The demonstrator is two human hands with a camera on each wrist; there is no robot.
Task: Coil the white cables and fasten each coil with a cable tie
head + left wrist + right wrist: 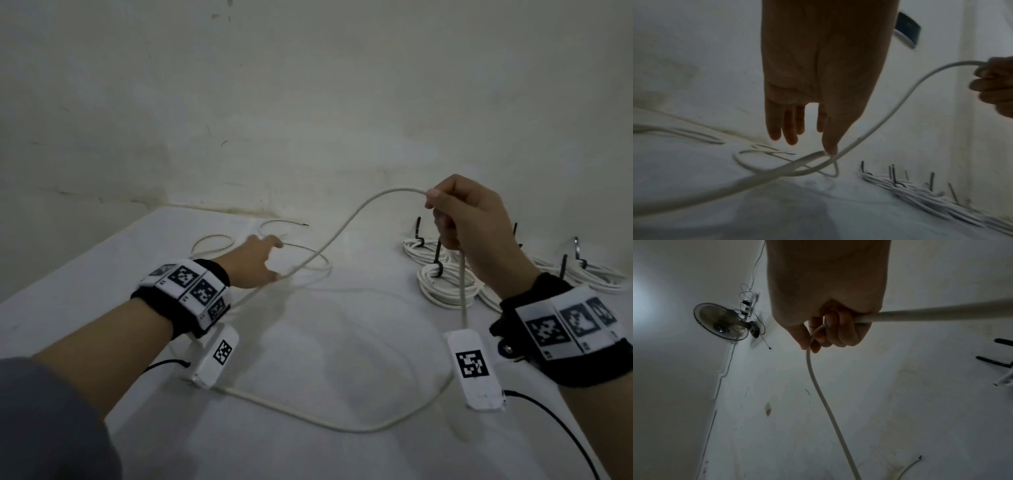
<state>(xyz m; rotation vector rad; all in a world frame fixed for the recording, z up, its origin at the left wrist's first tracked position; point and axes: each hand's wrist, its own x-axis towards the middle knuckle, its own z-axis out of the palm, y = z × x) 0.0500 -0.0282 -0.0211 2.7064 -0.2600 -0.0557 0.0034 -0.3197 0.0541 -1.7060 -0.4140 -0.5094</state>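
A long white cable (342,233) lies in loose loops across the white table (342,349). My right hand (433,205) is raised at the right and grips the cable in curled fingers (838,331). One length hangs from this fist to the table; the other arcs down to my left hand (277,258). That hand is spread with straight fingers (774,129), and its thumb tip touches the cable (890,113) where the cable crosses a loop. The cable's bare end (305,225) lies near the far edge. Finished coils (442,284) bound with black ties (436,260) lie at the right.
More tied coils (599,274) sit at the far right, also in the left wrist view (920,194). A slack loop of cable (359,428) runs along the table front. A plain wall stands right behind the table. A wall fan (721,321) hangs high up.
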